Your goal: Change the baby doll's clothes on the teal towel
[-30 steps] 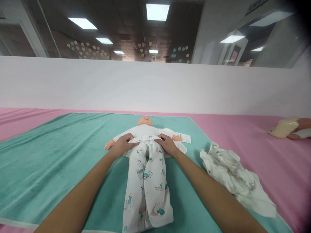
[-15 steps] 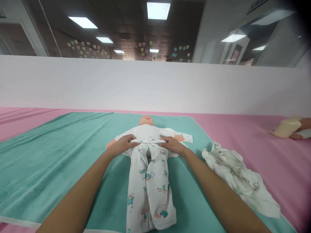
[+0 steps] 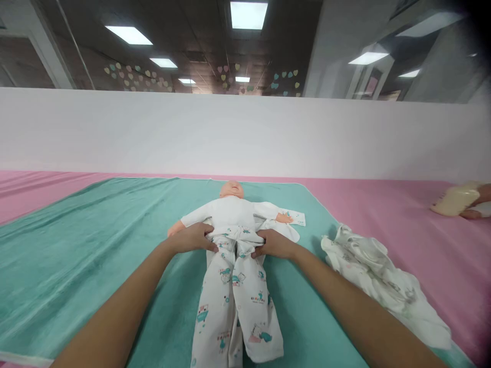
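Observation:
A baby doll (image 3: 231, 210) in a white long-sleeved top lies on its back, its head at the far end. White baby pants (image 3: 251, 301) with small printed pictures cover its lower body, the legs stretching toward me. My left hand (image 3: 194, 238) grips the waistband at the left hip, thumb on the front of the cloth. At the opposite hip, my right hand (image 3: 276, 244) pinches the other side of the waistband. Under the doll's arm on the right, part of a white garment with a printed sleeve (image 3: 298, 217) shows. The doll's feet are hidden.
A teal blanket (image 3: 95, 255) lies under the doll on a pink sheet (image 3: 368, 204). Crumpled white cloth (image 3: 383, 281) rests at the right. At the far right edge is a pale yellowish object (image 3: 454, 199) beside a partly visible hand-like shape. A white wall (image 3: 230, 133) stands behind.
The waistband, stretched flat between my hands earlier, now sits gathered at the doll's hips. Both hands have moved slightly down toward me, and more of the white top shows.

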Tool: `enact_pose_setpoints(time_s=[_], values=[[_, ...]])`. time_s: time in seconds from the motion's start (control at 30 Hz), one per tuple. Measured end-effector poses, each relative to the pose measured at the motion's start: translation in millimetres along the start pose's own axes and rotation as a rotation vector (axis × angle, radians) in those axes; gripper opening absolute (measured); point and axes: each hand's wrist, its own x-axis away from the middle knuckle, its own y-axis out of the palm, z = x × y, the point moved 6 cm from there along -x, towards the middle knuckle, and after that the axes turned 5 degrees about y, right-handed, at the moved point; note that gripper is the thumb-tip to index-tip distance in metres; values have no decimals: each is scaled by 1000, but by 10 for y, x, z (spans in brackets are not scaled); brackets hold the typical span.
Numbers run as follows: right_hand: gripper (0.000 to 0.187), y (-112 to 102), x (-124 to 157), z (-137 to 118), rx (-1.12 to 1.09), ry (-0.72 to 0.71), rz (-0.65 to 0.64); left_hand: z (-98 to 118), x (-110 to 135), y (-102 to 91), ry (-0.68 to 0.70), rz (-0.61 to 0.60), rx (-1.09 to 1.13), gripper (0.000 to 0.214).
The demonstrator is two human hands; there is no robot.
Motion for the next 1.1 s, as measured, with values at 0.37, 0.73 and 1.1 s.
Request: enact_pose_setpoints(time_s=[0.37,0.73,1.1], values=[[10,-83,40,28,87,-84,393,-14,-25,70,134,359,16,17],[15,-52,39,-64,294,-71,520,-45,-26,72,0,362,74,18],[13,-137,104,-28,49,-27,528,188,161,139,36,-60,285,54]])
